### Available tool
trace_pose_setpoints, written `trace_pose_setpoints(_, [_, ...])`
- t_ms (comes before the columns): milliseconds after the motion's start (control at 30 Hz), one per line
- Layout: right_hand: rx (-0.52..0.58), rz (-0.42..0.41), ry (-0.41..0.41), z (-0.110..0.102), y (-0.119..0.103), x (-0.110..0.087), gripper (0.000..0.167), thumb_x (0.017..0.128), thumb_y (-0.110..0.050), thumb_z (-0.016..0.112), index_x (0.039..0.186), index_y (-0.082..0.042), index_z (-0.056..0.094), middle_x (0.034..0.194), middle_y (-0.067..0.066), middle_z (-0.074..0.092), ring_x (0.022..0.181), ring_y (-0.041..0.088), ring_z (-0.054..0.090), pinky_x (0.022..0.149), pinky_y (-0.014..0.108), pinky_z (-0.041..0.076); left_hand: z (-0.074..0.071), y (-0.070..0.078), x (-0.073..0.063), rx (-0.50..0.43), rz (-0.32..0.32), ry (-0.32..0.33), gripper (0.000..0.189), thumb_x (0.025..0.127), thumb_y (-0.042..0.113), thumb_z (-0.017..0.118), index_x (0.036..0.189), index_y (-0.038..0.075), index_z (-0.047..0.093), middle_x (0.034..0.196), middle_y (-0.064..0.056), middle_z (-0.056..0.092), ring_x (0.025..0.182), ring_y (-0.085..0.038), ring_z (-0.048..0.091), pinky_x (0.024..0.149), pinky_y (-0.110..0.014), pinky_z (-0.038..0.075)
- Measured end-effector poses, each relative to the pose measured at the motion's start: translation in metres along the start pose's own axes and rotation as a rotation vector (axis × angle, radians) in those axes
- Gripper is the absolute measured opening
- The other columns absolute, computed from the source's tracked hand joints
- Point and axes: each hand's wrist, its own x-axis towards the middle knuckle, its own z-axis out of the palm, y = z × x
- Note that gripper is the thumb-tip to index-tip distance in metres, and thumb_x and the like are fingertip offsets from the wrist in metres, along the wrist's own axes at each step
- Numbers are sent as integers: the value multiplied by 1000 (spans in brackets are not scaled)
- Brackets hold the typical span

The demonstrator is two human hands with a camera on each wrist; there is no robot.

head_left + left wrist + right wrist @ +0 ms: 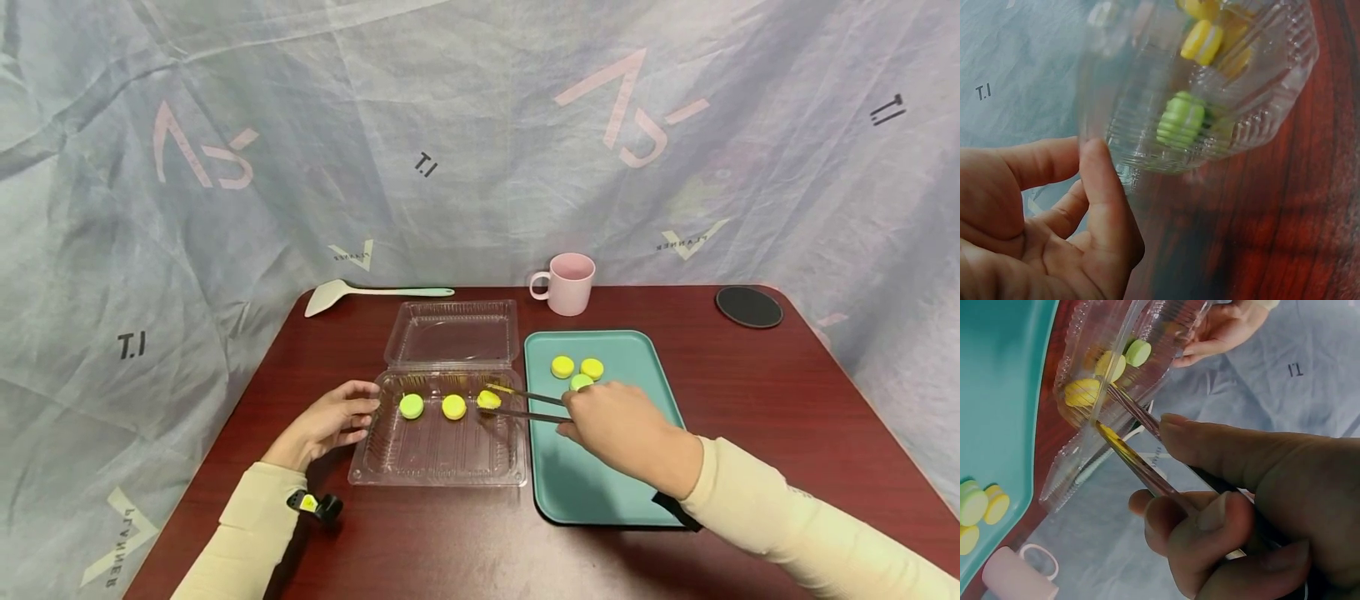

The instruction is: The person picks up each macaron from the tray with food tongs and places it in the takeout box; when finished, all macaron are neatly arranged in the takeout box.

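Observation:
My right hand (618,429) grips slim metal tongs (1141,469), their arms spread apart. The tongs reach into a clear plastic container (442,454), with the tips beside a yellow macaron (489,399) at its right end. Another yellow macaron (453,407) and a green macaron (411,406) sit in a row to the left of it. With thumb and finger, my left hand (330,423) pinches the container's left rim, as the left wrist view shows. The container's lid (453,333) lies folded back, away from me.
A teal tray (570,483) right of the container bears two yellow macarons (562,367) and a green one, partly behind my right hand. Farther back are a pink mug (570,285), a white spatula (330,293) and a black round coaster (748,307). A cloth hangs behind the table.

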Motion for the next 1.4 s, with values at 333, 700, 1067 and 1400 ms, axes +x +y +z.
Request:
trace_pose_setpoints(333, [29,22,-3,0,3,-5,26,84,-30,83,76,-12,65,58,-5,49,49,15,49,41,36,44,1,2,0,-1,-1,-3,39,98,12,64,132,4,47,87,-1,55,71,-7,57,61,-21,55])
trace_pose_setpoints(700, [133,27,39,8,11,-13,29,87,-31,80,77,-15,58,60,-9,47,52,10,46,44,32,40,0,0,0,-9,-1,5,35,98,11,64,129,5,49,88,0,55,71,-6,57,60,-21,55])
trace_pose_setpoints(1067, [196,14,142,14,20,-23,30,87,-34,80,78,-18,56,59,-14,40,52,6,43,46,29,38,0,-2,1,-6,5,4,35,98,11,64,129,6,50,88,0,55,71,-6,57,61,-21,55])
trace_pose_setpoints(1400, [258,46,223,31,31,-29,24,89,-34,78,85,-18,61,60,-17,39,55,1,41,51,26,39,0,-1,0,-7,8,-6,38,97,12,64,131,5,48,89,0,55,71,-7,57,61,-21,55])
